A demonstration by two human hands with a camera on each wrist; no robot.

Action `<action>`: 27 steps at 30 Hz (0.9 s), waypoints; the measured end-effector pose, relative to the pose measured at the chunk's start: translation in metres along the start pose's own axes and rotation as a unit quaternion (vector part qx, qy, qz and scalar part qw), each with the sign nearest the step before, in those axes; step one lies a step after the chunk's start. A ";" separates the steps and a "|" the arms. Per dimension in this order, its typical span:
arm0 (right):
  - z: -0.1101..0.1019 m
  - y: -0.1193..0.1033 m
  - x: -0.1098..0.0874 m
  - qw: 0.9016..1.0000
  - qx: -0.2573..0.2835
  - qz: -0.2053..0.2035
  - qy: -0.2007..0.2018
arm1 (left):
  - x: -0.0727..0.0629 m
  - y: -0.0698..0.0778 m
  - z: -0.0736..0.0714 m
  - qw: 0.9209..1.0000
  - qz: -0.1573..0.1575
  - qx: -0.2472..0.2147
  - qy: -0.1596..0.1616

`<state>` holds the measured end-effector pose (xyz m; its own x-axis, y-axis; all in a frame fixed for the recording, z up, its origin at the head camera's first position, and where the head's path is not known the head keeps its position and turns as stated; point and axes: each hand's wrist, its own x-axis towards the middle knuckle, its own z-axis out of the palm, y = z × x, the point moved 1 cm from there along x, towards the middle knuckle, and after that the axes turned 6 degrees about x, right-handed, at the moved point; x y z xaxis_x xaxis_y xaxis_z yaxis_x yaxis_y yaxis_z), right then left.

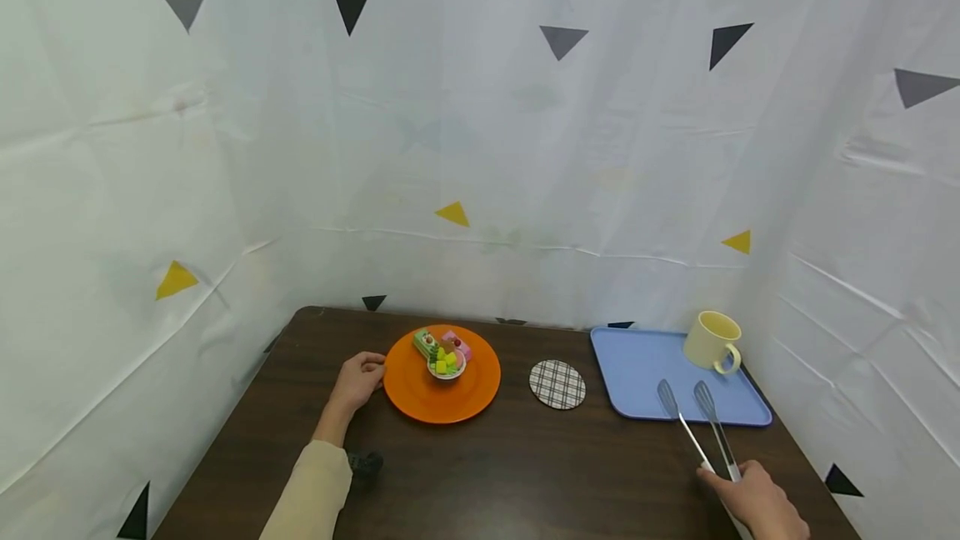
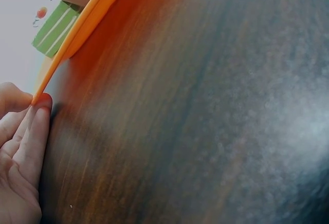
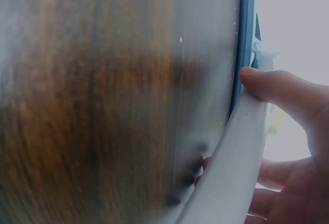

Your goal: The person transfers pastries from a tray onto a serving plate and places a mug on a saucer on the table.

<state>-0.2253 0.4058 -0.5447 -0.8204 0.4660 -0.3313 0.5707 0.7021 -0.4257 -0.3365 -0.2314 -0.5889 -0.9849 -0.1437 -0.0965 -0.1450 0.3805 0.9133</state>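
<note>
My left hand [image 1: 357, 382] pinches the left rim of an orange plate [image 1: 480, 382], thumb above and fingers beneath in the left wrist view. On the plate sit a small white cup with yellow pieces [image 1: 447, 363], a green cake slice [image 1: 425, 343] and a pink cake slice [image 1: 456, 343]. At the table's right front, my right hand [image 1: 761, 502] holds a pair of tongs [image 1: 720, 432] by white handles. Their two metal heads are spread apart and overlap the blue tray [image 1: 637, 365] in the head view. In the right wrist view the thumb lies along the white handle [image 3: 231, 147].
A pale yellow mug [image 1: 711, 340] stands at the tray's back right corner. Between plate and tray lies a round plaid coaster [image 1: 557, 384]. The dark wooden table [image 1: 480, 473] is bordered by a white curtain [image 1: 525, 148] with triangles at the back and sides.
</note>
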 end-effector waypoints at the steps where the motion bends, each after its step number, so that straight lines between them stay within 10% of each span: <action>1: 0.000 0.000 0.000 1.000 -0.001 -0.002 0.000 | -0.001 0.000 0.000 1.000 0.000 -0.001 0.000; 27: -0.008 -0.011 -0.009 0.999 -0.016 0.003 -0.040 | 0.000 0.002 -0.001 1.000 -0.006 0.014 0.019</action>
<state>-0.2243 0.3985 -0.5301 -0.8105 0.4274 -0.4005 0.5738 0.7169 -0.3961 -0.3366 -0.2316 -0.5870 -0.9789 -0.1824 -0.0923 -0.1603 0.4046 0.9003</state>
